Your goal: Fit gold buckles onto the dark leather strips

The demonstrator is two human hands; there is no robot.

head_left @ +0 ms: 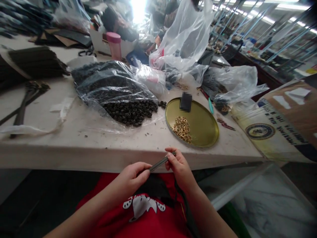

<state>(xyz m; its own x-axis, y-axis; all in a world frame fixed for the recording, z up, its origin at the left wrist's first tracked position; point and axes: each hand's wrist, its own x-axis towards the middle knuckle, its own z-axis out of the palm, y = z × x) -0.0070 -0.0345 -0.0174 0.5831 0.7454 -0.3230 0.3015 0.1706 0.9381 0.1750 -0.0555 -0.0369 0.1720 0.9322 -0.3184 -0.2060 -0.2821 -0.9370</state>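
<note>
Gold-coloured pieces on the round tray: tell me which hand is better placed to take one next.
Probably the right hand: it is nearer the gold-coloured pieces, while the left hand sits farther off. Both grip the dark strip, so the right must let go first.

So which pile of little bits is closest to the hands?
The gold pile! It's in the round tray, just past the right hand. The dark pile by the clear bag is farther off, to the left.
</note>
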